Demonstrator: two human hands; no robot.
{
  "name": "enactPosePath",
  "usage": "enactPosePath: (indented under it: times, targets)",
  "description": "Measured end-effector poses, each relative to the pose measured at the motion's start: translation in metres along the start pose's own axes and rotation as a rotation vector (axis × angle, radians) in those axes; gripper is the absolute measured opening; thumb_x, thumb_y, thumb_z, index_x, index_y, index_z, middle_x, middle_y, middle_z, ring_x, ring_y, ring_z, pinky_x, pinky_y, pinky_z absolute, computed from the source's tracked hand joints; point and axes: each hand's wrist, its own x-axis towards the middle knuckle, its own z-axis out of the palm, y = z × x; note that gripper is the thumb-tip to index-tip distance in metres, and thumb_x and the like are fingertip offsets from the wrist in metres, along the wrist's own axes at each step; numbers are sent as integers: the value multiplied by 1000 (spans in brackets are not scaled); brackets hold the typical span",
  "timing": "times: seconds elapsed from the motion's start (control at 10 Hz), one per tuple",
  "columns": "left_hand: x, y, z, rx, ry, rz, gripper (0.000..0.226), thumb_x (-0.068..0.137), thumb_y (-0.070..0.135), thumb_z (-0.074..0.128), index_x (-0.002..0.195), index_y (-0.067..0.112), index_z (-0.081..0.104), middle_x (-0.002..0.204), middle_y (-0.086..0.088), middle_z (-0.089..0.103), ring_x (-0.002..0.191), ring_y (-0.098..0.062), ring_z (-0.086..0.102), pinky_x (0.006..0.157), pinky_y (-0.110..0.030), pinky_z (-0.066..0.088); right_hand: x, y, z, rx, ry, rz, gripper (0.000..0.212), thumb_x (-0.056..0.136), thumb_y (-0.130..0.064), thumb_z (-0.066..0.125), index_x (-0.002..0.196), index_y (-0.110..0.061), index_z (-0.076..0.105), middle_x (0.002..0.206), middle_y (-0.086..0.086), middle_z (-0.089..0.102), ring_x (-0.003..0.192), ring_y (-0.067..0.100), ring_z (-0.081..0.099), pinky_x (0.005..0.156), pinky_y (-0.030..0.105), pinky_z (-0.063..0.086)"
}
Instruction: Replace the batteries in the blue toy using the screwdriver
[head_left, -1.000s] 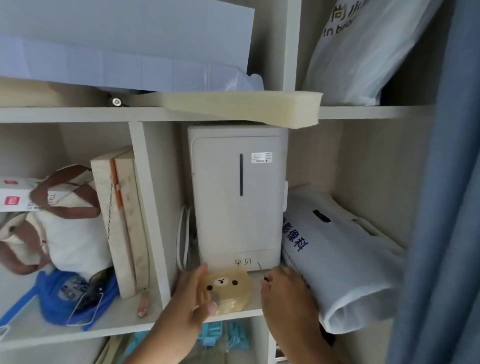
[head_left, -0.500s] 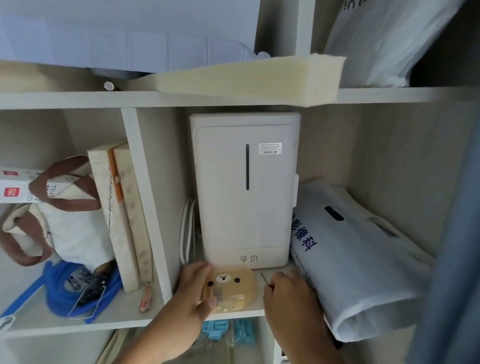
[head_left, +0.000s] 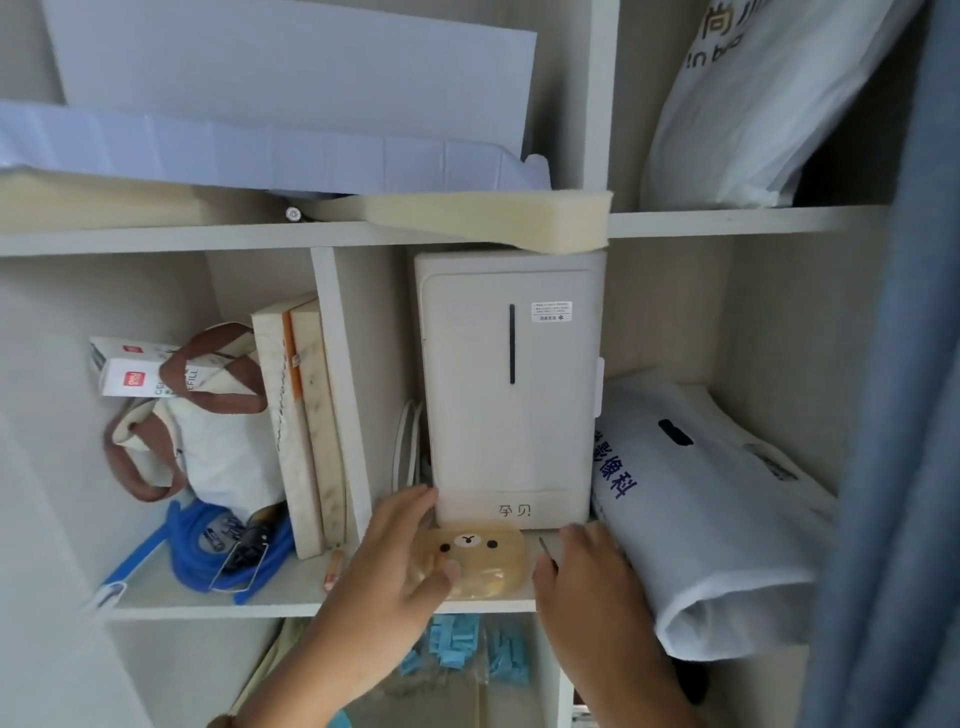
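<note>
Thin metal screwdriver (head_left: 546, 552), shaft tilted, protruding above right hand (head_left: 589, 587)

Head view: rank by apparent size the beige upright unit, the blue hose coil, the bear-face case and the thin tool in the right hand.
1. beige upright unit
2. blue hose coil
3. bear-face case, partly covered by the left hand, so unsure against the coil
4. thin tool, only its tip showing
</note>
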Motion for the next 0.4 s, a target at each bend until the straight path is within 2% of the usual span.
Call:
enactPosePath:
  times: [0.1,0.2,0.3,0.4]
  targets:
    - [-17,9,-12,69,102,5,45,98,34,56,141,41,44,123,36,48,117,17,48,97,-9,35,-7,-5,-11,93,-20,-57,22,98,-35,48,101,-15,58,103,1,56,97,20,59,79,29,46]
    - [-34,17,-17,207,99,26,43,99,45,49,141,37,48,133,26,50,120,5,49,102,-21,42,-16,-6,-19,145,-56,-147,32,98,-37,46,119,-17,58,116,-1,59,113,19,53,92,29,48]
    - [-47,22,-24,283,90,-9,51,98,55,43,143,34,45,142,19,46,128,-4,48,107,-31,44,-32,-14,-36,169,-124,-172,42,100,-43,47,133,-18,53,129,-2,58,126,20,48,102,32,46]
    - [-67,27,-31,324,89,-15,52,99,56,40,143,30,45,145,13,46,131,-8,46,106,-31,43,-55,-20,-52,163,-147,-188,44,100,-50,45,131,-21,53,131,-4,59,128,20,47,101,36,48]
